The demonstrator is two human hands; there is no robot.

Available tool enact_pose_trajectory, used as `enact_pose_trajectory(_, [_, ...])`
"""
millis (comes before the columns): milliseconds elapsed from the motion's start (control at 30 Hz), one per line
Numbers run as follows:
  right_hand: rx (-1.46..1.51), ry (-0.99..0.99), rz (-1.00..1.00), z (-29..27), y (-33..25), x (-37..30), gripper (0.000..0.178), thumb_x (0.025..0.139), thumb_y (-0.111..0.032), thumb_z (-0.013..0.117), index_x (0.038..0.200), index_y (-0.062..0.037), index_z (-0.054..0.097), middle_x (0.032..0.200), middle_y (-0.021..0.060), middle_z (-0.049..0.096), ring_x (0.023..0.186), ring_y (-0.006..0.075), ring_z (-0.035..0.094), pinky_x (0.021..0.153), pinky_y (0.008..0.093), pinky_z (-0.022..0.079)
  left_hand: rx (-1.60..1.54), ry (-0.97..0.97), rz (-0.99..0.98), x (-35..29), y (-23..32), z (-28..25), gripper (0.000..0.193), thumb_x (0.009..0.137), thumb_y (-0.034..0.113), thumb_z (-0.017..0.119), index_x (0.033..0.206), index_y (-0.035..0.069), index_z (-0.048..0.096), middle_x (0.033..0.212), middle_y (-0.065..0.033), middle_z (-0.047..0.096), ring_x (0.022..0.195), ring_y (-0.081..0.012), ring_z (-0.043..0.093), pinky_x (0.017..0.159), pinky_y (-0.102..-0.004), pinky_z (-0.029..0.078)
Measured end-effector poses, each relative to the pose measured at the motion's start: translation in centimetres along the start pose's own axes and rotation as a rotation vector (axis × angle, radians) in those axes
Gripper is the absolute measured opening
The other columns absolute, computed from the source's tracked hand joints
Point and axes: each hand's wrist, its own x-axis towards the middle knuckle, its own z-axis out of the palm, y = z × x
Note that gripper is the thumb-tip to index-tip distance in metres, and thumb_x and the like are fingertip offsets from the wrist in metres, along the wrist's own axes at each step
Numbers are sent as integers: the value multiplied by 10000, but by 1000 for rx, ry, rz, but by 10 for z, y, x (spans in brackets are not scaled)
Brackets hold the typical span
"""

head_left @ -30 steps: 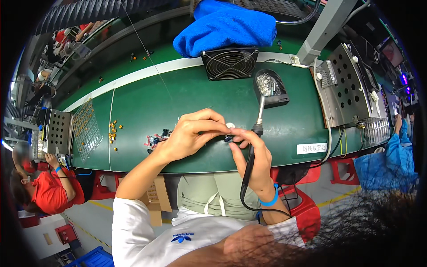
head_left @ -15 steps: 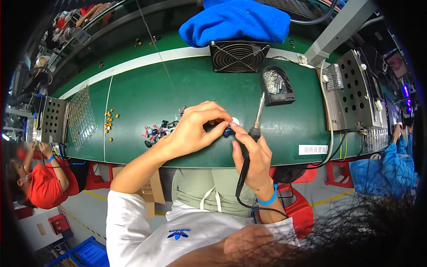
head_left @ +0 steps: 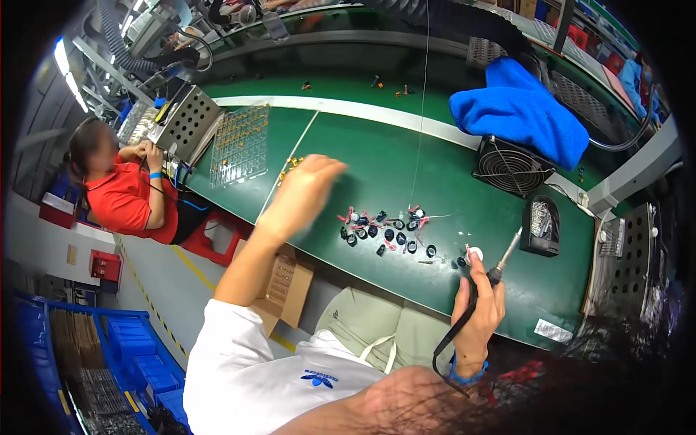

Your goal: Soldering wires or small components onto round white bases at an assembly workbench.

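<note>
My left hand (head_left: pixel 301 196) reaches over the small yellow parts (head_left: pixel 290 165) at the left of the green bench. Motion smears it and its fingertips are hidden, so I cannot tell whether it holds anything. My right hand (head_left: pixel 481 308) grips a soldering iron (head_left: pixel 510 251) with its tip pointing up and away. Its index finger extends to a white disc (head_left: pixel 476 254) on the bench, beside a small dark round part (head_left: pixel 461 262). Between my hands lie several dark round parts (head_left: pixel 389 235) with red wires.
Behind the soldering iron are a black dish (head_left: pixel 549 244) of small silvery pieces, a fan (head_left: pixel 511 168) and a blue towel (head_left: pixel 522 109). A clear gridded tray (head_left: pixel 239 156) lies at the left. A person in red (head_left: pixel 127 199) works beyond it. An open cardboard box (head_left: pixel 293 301) stands below the bench edge.
My left hand has left the dark part by my right hand and swung left to the yellow parts. My right hand keeps the soldering iron. The view has turned left.
</note>
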Motion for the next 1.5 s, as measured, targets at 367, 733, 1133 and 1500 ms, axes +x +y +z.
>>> enact_pose_trajectory(367, [187,197,-45,4,13,-8,392,897,85,704,1249,-4,555,1280,201,722,742,191,598,681,298,482,-118,58,-102,5,-5,9,176,903,-81,655,1054,-26,727,1025,-151,732,958,-332,722,885,-372,581])
enact_pose_trajectory(733, [301,210,-43,-10,11,-7,366,940,83,661,1258,-17,510,1258,270,711,717,171,638,669,282,501,-1250,-215,-140,63,108,50,348,984,-47,646,1331,-39,624,1188,-129,633,1081,-164,655,922,-313,604])
enact_pose_trajectory(1133, [327,212,66,-30,25,-39,532,1089,-359,559,1419,52,487,957,230,776,589,182,646,584,284,524,-1382,-381,-260,61,131,90,254,959,-79,678,1213,-85,673,1181,-189,715,1113,-227,704,982,-334,591])
enact_pose_trajectory(1500, [261,189,134,-38,23,-44,434,1003,-275,693,1228,92,636,821,186,736,665,227,718,616,307,557,-1174,-342,-37,57,129,95,161,942,-67,694,1091,-59,753,1187,-155,712,1061,-213,693,933,-322,584])
